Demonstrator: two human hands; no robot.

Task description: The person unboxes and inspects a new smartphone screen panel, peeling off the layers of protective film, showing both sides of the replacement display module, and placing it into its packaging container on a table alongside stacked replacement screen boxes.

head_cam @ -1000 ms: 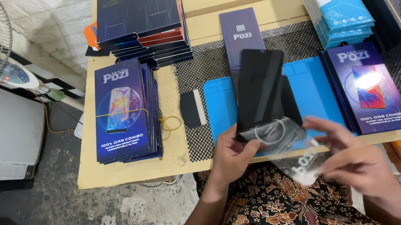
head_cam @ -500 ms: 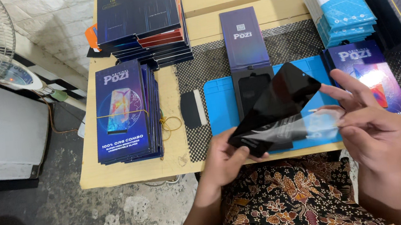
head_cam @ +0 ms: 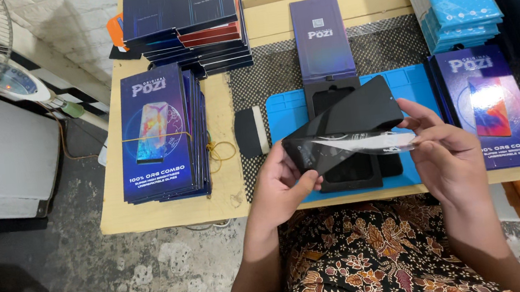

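Peeling clear film (head_cam: 369, 143) off a black screen panel (head_cam: 345, 127), the right hand (head_cam: 451, 155) pinches the film at three o'clock; the left hand (head_cam: 280, 186) grips the panel's lower corner above the blue mat (head_cam: 288, 107). Steady, shallow pulling seems wisest.

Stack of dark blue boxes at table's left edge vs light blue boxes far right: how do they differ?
The dark blue stack is navy with a phone picture, and a yellow rubber band wraps it; the light blue stack is pale with white tops and shows no band. The dark stack lies square to the table edge; the light one sits skewed. Both are flat, slim boxes stacked on the table.
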